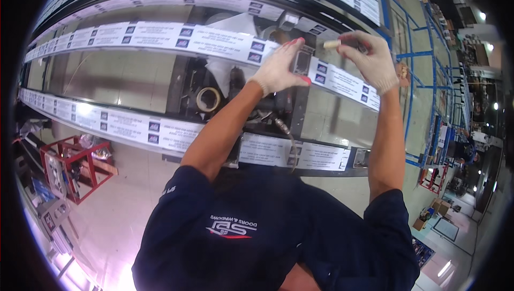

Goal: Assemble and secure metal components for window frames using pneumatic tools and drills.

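Observation:
Both my hands wear white gloves with red fingertips. My left hand [281, 69] lies on a long bar [214, 42] wrapped in white printed film, thumb and fingers spread. Beside its fingers is a dark rectangular cut-out or plate [304, 59] in the bar; its details are too small to tell. To the right, my right hand [372, 58] is raised over the same bar. Its fingers pinch a short, pale cream stick-like piece [332, 44], whose kind I cannot make out.
A roll of tape [208, 99] and dark tools sit between the bars, with a hose fitting [282, 126] nearby. A second film-covered bar [289, 152] runs closer to my body. Red metal stand [80, 168] at left; blue racking [415, 55] at right.

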Demonstrator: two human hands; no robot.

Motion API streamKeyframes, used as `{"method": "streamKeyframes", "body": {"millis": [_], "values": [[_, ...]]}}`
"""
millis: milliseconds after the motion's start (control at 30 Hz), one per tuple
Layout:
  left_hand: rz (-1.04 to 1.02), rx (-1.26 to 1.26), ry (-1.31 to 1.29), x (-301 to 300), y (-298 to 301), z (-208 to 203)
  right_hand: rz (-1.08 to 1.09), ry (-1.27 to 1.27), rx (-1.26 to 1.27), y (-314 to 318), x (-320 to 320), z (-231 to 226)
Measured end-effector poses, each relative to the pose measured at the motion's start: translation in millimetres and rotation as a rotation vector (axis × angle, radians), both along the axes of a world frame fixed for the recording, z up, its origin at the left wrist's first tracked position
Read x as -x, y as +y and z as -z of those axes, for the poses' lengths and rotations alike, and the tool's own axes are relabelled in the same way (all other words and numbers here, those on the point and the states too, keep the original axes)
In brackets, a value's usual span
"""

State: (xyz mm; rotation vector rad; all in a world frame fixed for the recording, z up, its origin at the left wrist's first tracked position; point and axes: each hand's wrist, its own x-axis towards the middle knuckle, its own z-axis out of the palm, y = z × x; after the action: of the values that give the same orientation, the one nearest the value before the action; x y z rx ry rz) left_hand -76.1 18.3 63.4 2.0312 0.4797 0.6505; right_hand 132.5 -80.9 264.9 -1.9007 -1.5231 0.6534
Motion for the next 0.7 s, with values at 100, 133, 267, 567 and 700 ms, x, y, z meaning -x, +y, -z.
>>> {"method": "streamKeyframes", "body": {"millis": [100, 133, 267, 567, 700], "values": [[0.116, 0.264, -0.268, 14, -18, -46, -0.013, 0.177, 0.130, -30, 14, -15], [0.198, 0.365, -0.328, 20, -26, -64, -0.001, 0.253, 0.152, -45, 20, -7], [0.263, 0.134, -0.050, 48, -45, -80, 0.132, 0.417, 0.222, -83, 62, 35], [0.199, -0.104, 0.030, 95, -75, -74, -0.054, -0.265, -0.001, -115, 122, 63], [0.209, -0.114, 0.081, 102, -85, -73, -0.083, -0.306, 0.015, -123, 130, 69]]}}
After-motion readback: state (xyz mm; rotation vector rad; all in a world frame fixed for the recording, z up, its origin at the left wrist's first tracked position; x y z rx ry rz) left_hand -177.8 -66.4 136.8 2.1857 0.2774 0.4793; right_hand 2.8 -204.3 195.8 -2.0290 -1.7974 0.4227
